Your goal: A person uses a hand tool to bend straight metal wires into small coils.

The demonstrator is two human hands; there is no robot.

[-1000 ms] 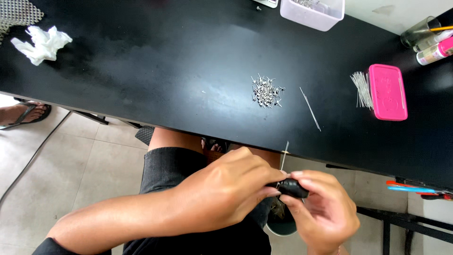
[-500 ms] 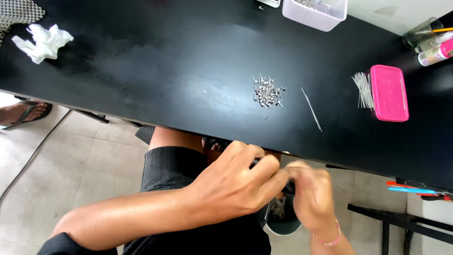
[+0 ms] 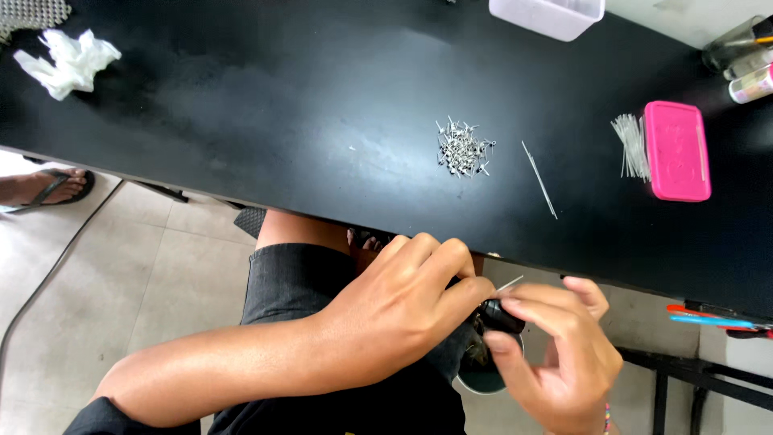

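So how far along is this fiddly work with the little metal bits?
Nothing on view looks finished. In hand: the left hand and right hand pinch a small black part below the table edge, with a thin wire sticking out of it. Left to use, it seems: a pile of small metal pieces, one loose wire, and a bundle of wires beside the pink box.

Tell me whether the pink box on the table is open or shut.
Shut: the pink box lies flat on the black table with its lid seated flush, no gap showing.

Small black part, seemingly pin-tipped, pinched below the table edge.
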